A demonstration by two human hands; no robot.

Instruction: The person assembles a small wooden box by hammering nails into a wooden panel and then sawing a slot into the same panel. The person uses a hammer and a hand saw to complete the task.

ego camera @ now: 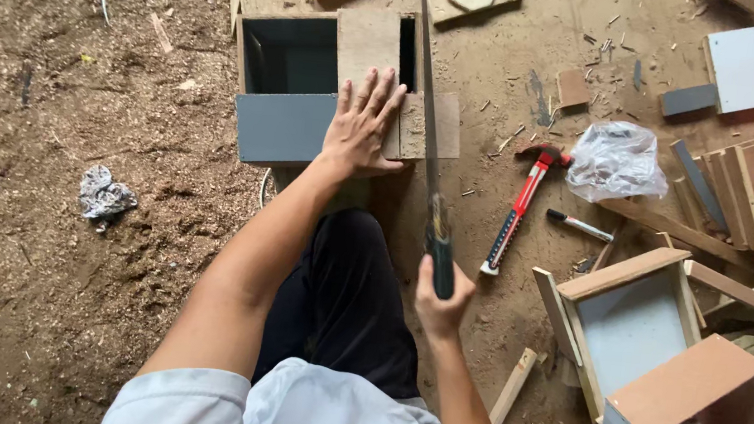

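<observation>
Left hand [363, 127], fingers spread flat, presses a brown board [379, 67] onto the grey box [284, 127], upper centre. Right hand [442, 301] is closed around the handsaw [428, 116] handle, blade lying along the board's right edge.

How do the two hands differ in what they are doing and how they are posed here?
The left hand lies flat, fingers spread, pressing on a wooden board across a grey open box; the right hand is curled in a fist around the dark handle of a handsaw. The left is stretched out far ahead; the right stays close to the body. Both are bare and touch the same sawing setup.
</observation>
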